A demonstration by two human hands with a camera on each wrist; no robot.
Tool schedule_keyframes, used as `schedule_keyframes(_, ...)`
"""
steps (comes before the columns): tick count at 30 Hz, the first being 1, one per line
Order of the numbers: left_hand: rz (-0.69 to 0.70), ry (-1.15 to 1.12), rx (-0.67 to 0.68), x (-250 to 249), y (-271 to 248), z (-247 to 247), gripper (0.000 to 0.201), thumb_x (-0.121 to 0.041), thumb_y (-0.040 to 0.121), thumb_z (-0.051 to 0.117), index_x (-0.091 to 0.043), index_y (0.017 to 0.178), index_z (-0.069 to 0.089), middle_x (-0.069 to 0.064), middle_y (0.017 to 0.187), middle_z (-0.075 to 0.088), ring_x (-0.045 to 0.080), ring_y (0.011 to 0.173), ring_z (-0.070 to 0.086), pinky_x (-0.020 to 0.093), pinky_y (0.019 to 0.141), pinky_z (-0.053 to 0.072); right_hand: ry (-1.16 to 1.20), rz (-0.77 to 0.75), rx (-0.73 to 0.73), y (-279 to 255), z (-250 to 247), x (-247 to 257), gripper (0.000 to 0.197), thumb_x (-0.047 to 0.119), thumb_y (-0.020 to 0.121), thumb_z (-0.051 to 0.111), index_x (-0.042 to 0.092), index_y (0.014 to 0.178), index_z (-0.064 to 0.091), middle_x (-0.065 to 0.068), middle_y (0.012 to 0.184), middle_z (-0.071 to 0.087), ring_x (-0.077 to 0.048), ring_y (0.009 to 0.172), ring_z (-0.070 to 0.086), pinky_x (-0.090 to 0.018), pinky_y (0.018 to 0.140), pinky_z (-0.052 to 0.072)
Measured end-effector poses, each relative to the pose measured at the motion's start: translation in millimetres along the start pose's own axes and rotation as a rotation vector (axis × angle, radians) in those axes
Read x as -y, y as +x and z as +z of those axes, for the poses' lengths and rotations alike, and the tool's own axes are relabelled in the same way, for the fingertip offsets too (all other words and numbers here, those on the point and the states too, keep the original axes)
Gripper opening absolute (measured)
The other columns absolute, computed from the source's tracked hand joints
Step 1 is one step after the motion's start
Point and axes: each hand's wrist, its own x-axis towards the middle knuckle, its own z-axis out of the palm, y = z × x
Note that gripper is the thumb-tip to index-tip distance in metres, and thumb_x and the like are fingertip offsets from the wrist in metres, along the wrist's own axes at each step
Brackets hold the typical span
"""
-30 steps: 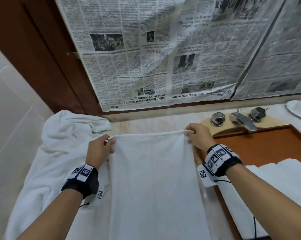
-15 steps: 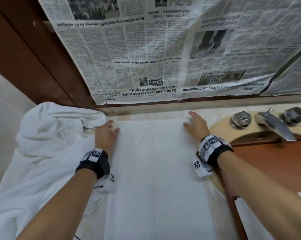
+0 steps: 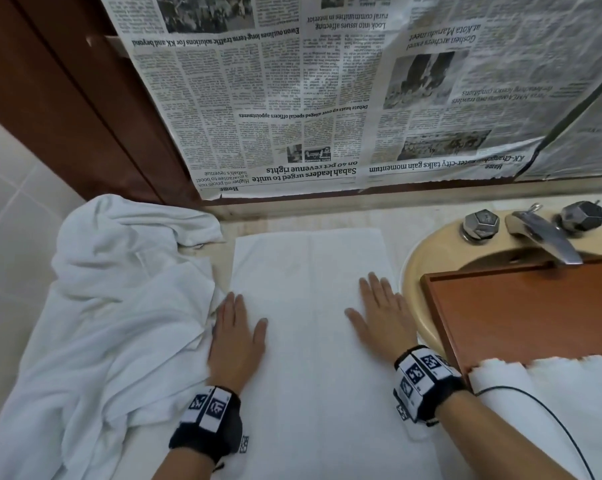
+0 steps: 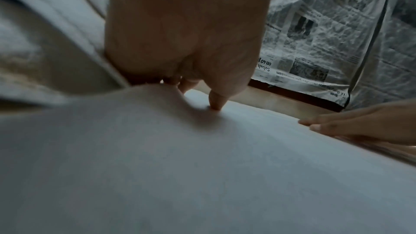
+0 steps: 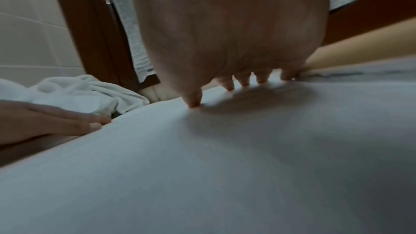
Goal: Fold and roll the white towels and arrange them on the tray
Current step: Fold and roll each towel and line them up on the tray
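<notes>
A long white towel [image 3: 310, 306] lies flat on the counter, its far edge near the wall. My left hand [image 3: 237, 327] presses palm-down on its left edge, fingers straight. My right hand [image 3: 379, 313] lies flat on its right edge, fingers spread. The left wrist view shows my left hand [image 4: 202, 92] with fingertips on the towel [image 4: 202, 175]. The right wrist view shows my right hand [image 5: 236, 84] with spread fingers on the towel [image 5: 225, 175]. The brown wooden tray [image 3: 528, 313] sits to the right over the sink, with white towel [image 3: 552, 393] on its near part.
A heap of crumpled white towels [image 3: 112, 306] fills the counter to the left. The beige sink [image 3: 431, 258] with a chrome faucet [image 3: 541, 237] and two knobs is at the right. Newspaper [image 3: 327, 98] covers the wall behind, beside a brown wooden frame [image 3: 67, 98].
Both hands let go of the towel's far corners, laid it flat and slid back toward me along its side edges, palms down.
</notes>
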Motion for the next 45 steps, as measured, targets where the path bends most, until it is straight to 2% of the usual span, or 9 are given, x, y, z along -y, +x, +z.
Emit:
schedule_keyframes(4,0.015,0.008,-0.005,-3.0,1.6,-3.9,0.075,-0.047,0.095,0.026,-0.007,0.157,0.015,0.012,0.167,0.002,0.030,0.153,0.003,0.045,0.122,0.008,0.021,0.014,-0.042,-4.8,1.8,1.7,0.068,0.051,0.104,0.014,0.013,0.158,-0.003,-0.003,0.165,-0.013,-0.017,0.151,-0.012,-0.037,0.121,-0.005)
schedule_keyframes(10,0.103,0.192,0.123,-14.3,3.3,5.8,0.078,-0.062,0.088,-0.004,-0.030,0.159,0.000,-0.006,0.166,-0.012,0.020,0.153,-0.011,0.051,0.120,-0.003,-0.004,-0.182,0.021,-18.7,22.2,26.7,0.081,0.062,0.084,-0.012,0.024,0.156,-0.013,0.011,0.159,-0.025,-0.009,0.145,-0.025,-0.042,0.120,-0.013)
schedule_keyframes(18,-0.051,0.048,0.093,1.0,16.5,-6.8,0.072,-0.043,0.105,0.035,-0.011,0.158,-0.002,0.013,0.166,-0.010,0.028,0.153,-0.009,0.048,0.123,0.004,0.001,0.045,-0.004,5.2,3.8,-1.6,0.068,0.049,0.104,0.013,0.010,0.156,-0.009,-0.005,0.164,-0.017,-0.018,0.151,-0.013,-0.038,0.123,-0.004)
schedule_keyframes(21,0.008,0.130,0.051,-16.1,25.2,-6.4,0.069,-0.046,0.104,0.032,-0.015,0.159,0.004,0.008,0.167,-0.009,0.029,0.153,-0.006,0.051,0.121,0.010,0.037,0.007,-0.018,11.1,1.8,8.8,0.067,0.048,0.105,0.014,0.011,0.157,-0.006,-0.003,0.164,-0.016,-0.017,0.151,-0.013,-0.040,0.122,-0.006)
schedule_keyframes(26,0.106,0.237,0.154,-51.0,65.9,4.9,0.061,-0.053,0.104,0.016,-0.035,0.158,-0.004,-0.002,0.166,-0.015,0.024,0.153,-0.014,0.056,0.120,-0.009,-0.020,-0.185,-0.001,40.2,-0.1,39.7,0.085,0.061,0.084,-0.013,0.021,0.158,-0.006,0.006,0.164,-0.016,-0.014,0.151,-0.013,-0.043,0.121,-0.009)
schedule_keyframes(28,0.104,0.234,0.166,-56.2,81.1,6.9,0.061,-0.055,0.103,0.014,-0.037,0.158,-0.005,-0.004,0.166,-0.016,0.023,0.153,-0.014,0.055,0.120,-0.008,-0.023,-0.176,0.018,56.9,-3.5,42.1,0.072,0.059,0.094,-0.004,0.024,0.157,-0.008,0.008,0.163,-0.018,-0.014,0.151,-0.014,-0.044,0.121,-0.010)
schedule_keyframes(36,-0.072,0.094,0.166,-23.9,116.0,-25.8,0.070,-0.050,0.105,0.025,-0.018,0.159,-0.004,0.009,0.166,-0.014,0.027,0.153,-0.012,0.046,0.121,-0.005,-0.011,0.089,0.016,90.3,-32.7,-11.5,0.068,0.051,0.104,0.012,0.014,0.157,-0.011,-0.006,0.163,-0.019,-0.020,0.152,-0.012,-0.044,0.123,0.000)
schedule_keyframes(42,0.060,0.080,0.098,-31.2,60.2,-24.7,0.068,-0.047,0.104,0.034,-0.015,0.159,0.010,0.011,0.166,-0.001,0.029,0.153,0.000,0.051,0.121,0.008,0.122,0.006,0.031,29.2,-25.5,16.8,0.069,0.047,0.105,0.020,0.011,0.157,-0.007,-0.003,0.164,-0.015,-0.017,0.151,-0.011,-0.039,0.122,-0.004)
schedule_keyframes(45,0.107,0.107,0.205,-37.1,8.7,-12.5,0.078,-0.063,0.093,0.011,-0.022,0.159,0.004,0.003,0.167,-0.008,0.023,0.154,-0.006,0.051,0.121,0.002,0.122,-0.077,0.079,-15.9,-9.2,38.5,0.067,0.048,0.105,0.019,0.015,0.157,-0.008,0.003,0.163,-0.019,-0.013,0.150,-0.016,-0.039,0.122,-0.007)
